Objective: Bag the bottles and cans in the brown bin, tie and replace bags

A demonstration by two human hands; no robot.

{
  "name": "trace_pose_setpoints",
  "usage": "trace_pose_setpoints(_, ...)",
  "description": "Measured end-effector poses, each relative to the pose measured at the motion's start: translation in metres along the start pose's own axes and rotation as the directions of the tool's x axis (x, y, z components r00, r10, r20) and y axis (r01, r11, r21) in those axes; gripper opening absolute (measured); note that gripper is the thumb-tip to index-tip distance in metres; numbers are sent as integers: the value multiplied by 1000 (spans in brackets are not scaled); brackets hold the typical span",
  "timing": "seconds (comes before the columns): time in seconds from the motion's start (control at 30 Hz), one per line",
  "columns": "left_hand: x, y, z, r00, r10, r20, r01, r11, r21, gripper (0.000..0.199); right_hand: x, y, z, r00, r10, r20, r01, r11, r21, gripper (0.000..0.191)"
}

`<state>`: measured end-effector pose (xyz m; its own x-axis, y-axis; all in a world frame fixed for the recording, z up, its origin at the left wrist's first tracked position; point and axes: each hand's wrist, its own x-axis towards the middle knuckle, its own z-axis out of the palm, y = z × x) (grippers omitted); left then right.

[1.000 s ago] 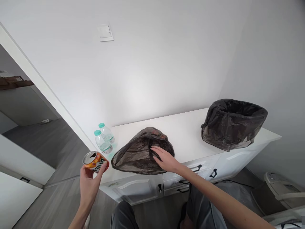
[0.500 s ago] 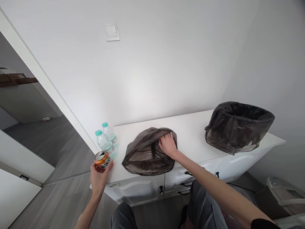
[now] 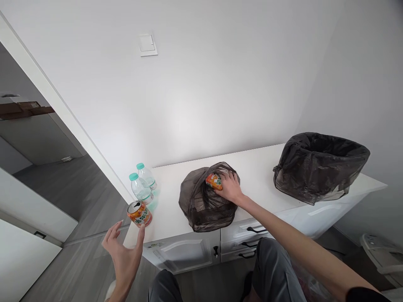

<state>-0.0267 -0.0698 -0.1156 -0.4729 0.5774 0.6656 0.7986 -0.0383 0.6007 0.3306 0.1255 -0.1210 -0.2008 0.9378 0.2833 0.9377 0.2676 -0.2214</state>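
An opened orange drink can (image 3: 139, 214) stands upright at the left front corner of the cabinet top. Just in front of it my left hand (image 3: 123, 251) is open, fingers spread, holding nothing. My right hand (image 3: 231, 187) grips a second orange can (image 3: 214, 181) at the mouth of a thin dark plastic bag (image 3: 195, 197), which lies slumped on the cabinet top. That can is tilted, and part of it is hidden by my fingers. Two clear plastic bottles with teal caps, a front bottle (image 3: 140, 191) and a rear bottle (image 3: 147, 178), stand behind the upright can.
A larger dark bag (image 3: 317, 172) stands with its mouth spread on the right end of the white cabinet top (image 3: 258, 167). Drawers and doors with black handles (image 3: 248, 255) face my legs. A doorway lies to the left, a wall behind.
My left hand has let go of the upright can and drawn back, opening. My right hand has come partly out of the bag, showing the second can; the bag has bunched to the right.
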Motion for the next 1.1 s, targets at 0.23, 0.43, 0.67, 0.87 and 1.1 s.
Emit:
trace_pose_setpoints(0.23,-10,126,-5,719,691,74,-686,722,-89,29,-77,11,-62,986,-150,-66,164,920,355,58)
trace_pose_setpoints(0.43,-26,181,31,438,831,343,-831,520,-200,63,-120,-15,-120,910,-328,253,89,751,655,50)
trace_pose_setpoints(0.67,-40,104,44,823,279,494,-124,938,-322,64,-96,-35,-132,812,-535,233,35,444,896,84)
trace_pose_setpoints(0.87,-34,26,22,858,-340,385,438,876,-202,70,-60,-46,-99,821,-543,177,115,461,880,51)
trace_pose_setpoints(1.1,-26,-26,15,886,-454,96,463,875,-143,76,-67,-38,-38,800,-547,246,309,728,612,30)
